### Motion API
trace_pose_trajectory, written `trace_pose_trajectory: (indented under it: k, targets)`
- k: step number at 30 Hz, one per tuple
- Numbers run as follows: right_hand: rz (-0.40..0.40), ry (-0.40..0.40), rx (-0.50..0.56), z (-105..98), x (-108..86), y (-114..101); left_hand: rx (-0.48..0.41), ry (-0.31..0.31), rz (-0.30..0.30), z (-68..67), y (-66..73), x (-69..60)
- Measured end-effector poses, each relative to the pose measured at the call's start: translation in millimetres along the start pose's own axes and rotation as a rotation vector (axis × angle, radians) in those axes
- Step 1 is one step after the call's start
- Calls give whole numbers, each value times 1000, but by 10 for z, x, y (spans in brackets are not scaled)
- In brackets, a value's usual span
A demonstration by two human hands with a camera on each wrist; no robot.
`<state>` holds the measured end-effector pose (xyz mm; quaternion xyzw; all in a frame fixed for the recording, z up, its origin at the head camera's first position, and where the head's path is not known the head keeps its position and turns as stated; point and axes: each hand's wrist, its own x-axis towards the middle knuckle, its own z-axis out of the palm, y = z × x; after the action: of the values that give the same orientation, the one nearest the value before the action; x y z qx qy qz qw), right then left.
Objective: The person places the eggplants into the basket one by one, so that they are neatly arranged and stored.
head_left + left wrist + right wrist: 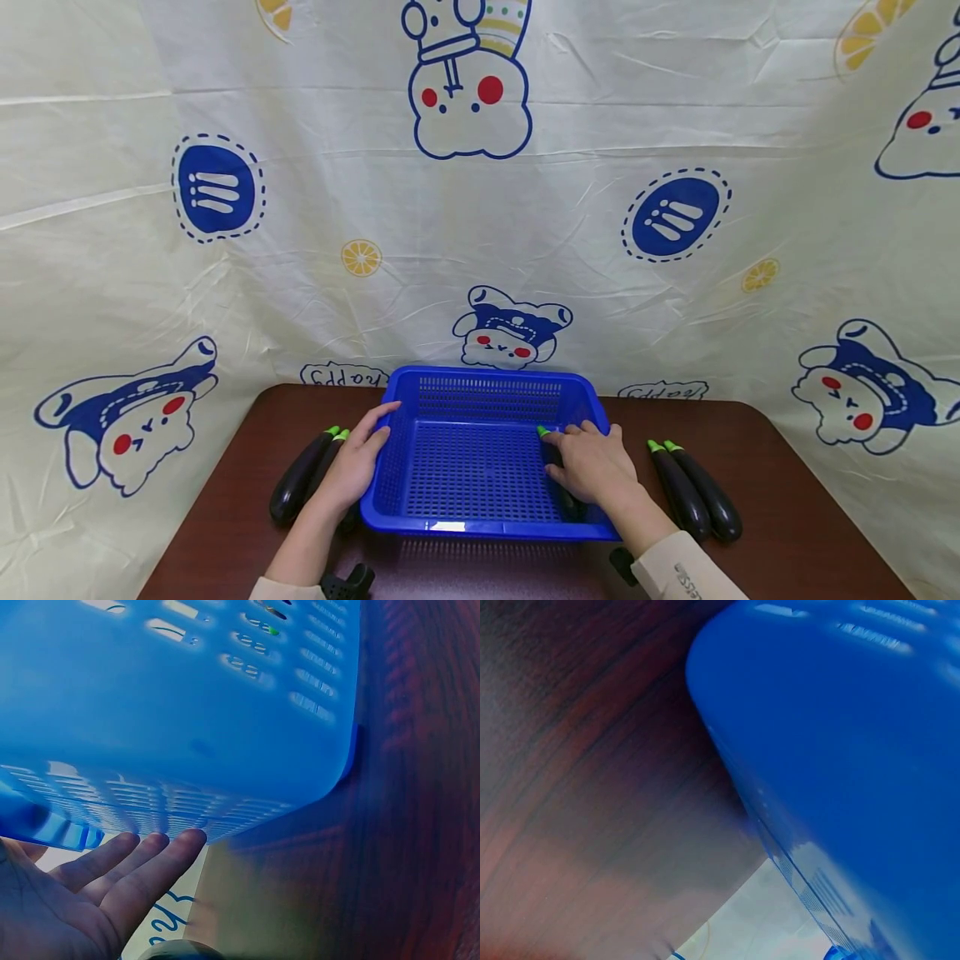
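Note:
A blue plastic basket [480, 526] with a slotted bottom stands on the table. At its left rim is my left hand [354, 467]; in the left wrist view its straight fingers [154, 889] touch the outer wall. Reaching over the right rim, my right hand [594, 462] holds a dark eggplant [572, 507] with a green tip, lengthwise along the basket's right side. Part of this eggplant is hidden under the hand. The right wrist view shows only the basket's outer wall [832, 750] and table, no fingers.
Dark eggplants [296, 483] lie left of the basket, partly behind my left forearm. Two more eggplants [705, 492] lie side by side to the right. The brown table [787, 517] ends at a printed white cloth [585, 275] behind the basket.

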<state>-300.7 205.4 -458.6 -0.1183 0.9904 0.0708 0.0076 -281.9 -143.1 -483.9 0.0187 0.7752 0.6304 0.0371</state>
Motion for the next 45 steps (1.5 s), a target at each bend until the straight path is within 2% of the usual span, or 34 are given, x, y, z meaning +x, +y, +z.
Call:
trace_pose_trajectory:
  k: [13,24,32,36,45]
  targets:
    - [6,18,16,-2,6,2,-5,9,8,4,-15,18]
    - [22,56,165,-49,-8,29,-8,13,8,-1,1,23]
    - [58,216,350,-45,-12,64,4,14,15,9,-31,21]
    - [75,269,426,-63,-51,103,7,15,17,18,-32,12]
    - [52,318,443,-183,-135,224,-3,21,35,2,26,-8]
